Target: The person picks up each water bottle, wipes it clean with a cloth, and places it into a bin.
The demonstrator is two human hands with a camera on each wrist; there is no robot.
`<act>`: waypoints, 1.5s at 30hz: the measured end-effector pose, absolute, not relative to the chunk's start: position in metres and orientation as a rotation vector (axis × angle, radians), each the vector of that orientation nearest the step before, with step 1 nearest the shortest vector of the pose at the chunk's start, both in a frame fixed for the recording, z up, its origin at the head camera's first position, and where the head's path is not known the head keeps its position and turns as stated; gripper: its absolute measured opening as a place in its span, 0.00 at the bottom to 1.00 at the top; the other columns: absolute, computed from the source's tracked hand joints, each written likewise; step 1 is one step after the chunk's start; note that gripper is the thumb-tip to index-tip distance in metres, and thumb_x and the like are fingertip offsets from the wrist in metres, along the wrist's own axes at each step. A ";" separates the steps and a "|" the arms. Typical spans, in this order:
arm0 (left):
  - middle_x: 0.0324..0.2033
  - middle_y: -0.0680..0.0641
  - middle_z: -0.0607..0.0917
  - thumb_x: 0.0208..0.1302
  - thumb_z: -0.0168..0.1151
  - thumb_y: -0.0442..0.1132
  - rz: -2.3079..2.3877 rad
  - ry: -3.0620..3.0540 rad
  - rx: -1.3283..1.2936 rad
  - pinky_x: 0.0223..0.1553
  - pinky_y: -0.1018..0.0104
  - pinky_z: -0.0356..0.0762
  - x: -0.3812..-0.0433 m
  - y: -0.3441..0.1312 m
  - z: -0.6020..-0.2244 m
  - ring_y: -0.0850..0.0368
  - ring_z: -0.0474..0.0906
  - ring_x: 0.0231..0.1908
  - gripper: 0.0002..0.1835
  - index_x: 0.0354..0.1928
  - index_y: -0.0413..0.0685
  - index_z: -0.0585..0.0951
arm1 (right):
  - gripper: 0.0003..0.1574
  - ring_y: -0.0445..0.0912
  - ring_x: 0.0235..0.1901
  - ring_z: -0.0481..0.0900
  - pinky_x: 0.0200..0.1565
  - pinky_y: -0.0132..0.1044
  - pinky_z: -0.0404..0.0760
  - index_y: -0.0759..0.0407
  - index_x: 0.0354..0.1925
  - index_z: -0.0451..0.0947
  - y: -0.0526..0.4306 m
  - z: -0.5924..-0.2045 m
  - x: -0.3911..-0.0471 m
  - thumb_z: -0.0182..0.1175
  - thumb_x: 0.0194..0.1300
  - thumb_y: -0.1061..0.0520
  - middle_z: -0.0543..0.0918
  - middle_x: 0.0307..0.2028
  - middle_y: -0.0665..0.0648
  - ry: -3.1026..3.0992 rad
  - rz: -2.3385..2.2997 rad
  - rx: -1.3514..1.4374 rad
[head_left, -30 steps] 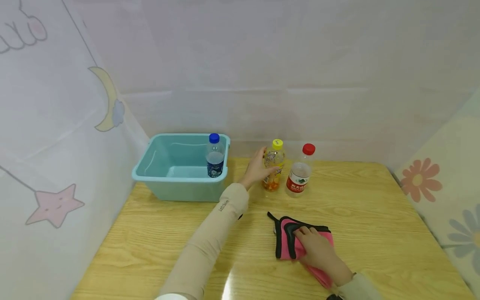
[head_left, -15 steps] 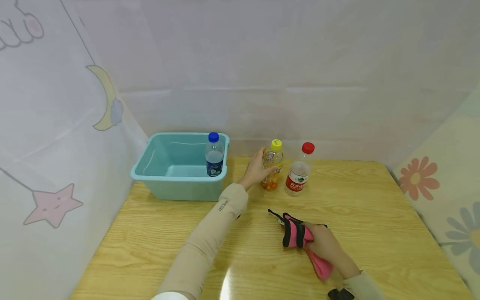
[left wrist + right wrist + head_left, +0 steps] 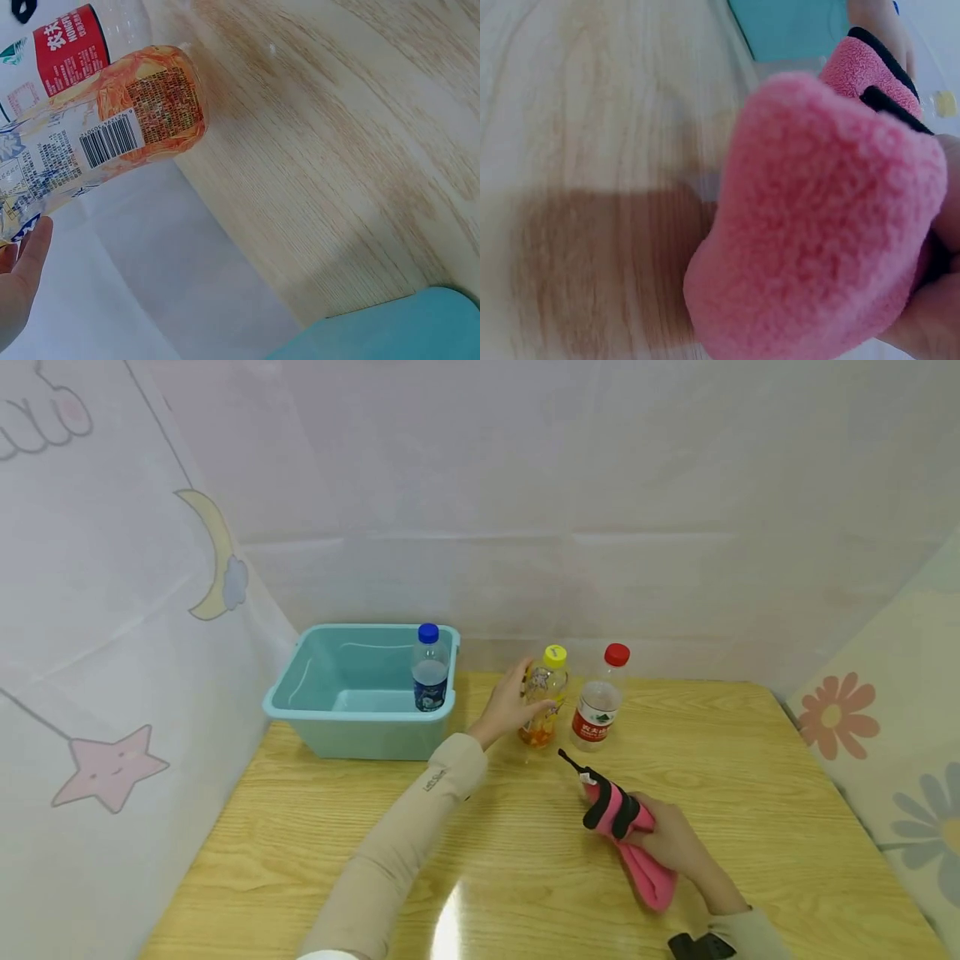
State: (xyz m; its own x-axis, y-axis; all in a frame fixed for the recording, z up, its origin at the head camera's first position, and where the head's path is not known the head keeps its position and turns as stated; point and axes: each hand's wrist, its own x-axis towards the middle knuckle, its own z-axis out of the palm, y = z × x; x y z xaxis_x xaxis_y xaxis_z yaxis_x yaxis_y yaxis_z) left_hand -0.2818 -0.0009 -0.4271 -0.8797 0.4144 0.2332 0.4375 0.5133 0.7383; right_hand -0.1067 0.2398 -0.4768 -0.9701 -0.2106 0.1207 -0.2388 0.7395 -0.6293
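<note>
Now our left hand (image 3: 504,706) curls round a clear, yellow-capped plastic bottle (image 3: 553,683), just beside a red-capped clear plastic bottle (image 3: 597,700); our right hand (image 3: 670,837) grips a bunched pink-and-black fuzzy cloth (image 3: 649,875) nearer us; leftward sits a pale-blue plastic tub (image 3: 367,739).

Left sleeved arm (image 3: 397,843): is lying outstretched, slanting forward and to the right.
Left hand (image 3: 504,703): is gripping, thumb and fingers curving along opposite sides.
Right wrist (image 3: 722,892): is showing bare, slanting forward and leftward.
Right hand (image 3: 667,835): is holding with curling fingers, sitting nearer the body than the left.
</note>
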 end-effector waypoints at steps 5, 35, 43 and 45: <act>0.61 0.45 0.66 0.55 0.64 0.49 -1.393 -2.693 -0.763 0.50 0.66 0.74 -0.275 -0.004 -0.426 0.52 0.66 0.57 0.42 0.67 0.46 0.55 | 0.24 0.41 0.31 0.76 0.32 0.35 0.76 0.64 0.45 0.75 0.242 -0.473 -0.104 0.69 0.47 0.64 0.82 0.34 0.56 -2.848 1.129 0.330; 0.57 0.44 0.69 0.52 0.68 0.47 -1.518 -2.580 -0.923 0.45 0.68 0.77 -0.228 -0.021 -0.425 0.53 0.70 0.53 0.41 0.65 0.44 0.59 | 0.25 0.35 0.30 0.71 0.29 0.30 0.74 0.67 0.47 0.74 0.236 -0.453 -0.102 0.67 0.48 0.69 0.79 0.35 0.62 -2.604 1.335 0.100; 0.55 0.47 0.70 0.52 0.67 0.51 -1.460 -2.602 -0.996 0.45 0.72 0.75 -0.212 -0.024 -0.423 0.57 0.70 0.52 0.42 0.65 0.45 0.59 | 0.26 0.33 0.31 0.71 0.29 0.27 0.73 0.67 0.47 0.74 0.234 -0.452 -0.103 0.67 0.47 0.70 0.79 0.35 0.57 -2.544 1.319 0.107; 0.55 0.47 0.71 0.52 0.67 0.50 -1.469 -2.588 -1.021 0.46 0.73 0.75 -0.208 -0.025 -0.423 0.57 0.70 0.52 0.42 0.65 0.45 0.59 | 0.25 0.33 0.31 0.72 0.29 0.27 0.73 0.67 0.47 0.74 0.233 -0.450 -0.103 0.67 0.48 0.70 0.78 0.34 0.52 -2.532 1.325 0.107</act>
State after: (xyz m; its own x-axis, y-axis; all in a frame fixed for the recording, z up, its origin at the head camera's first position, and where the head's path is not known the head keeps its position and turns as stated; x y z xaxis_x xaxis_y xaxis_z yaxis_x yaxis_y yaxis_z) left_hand -0.2079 -0.0248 -0.4232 -0.7894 0.5361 0.2991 0.5317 0.3536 0.7696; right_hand -0.1033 0.2329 -0.4504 -0.9578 0.0639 0.2803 -0.1939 0.5762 -0.7940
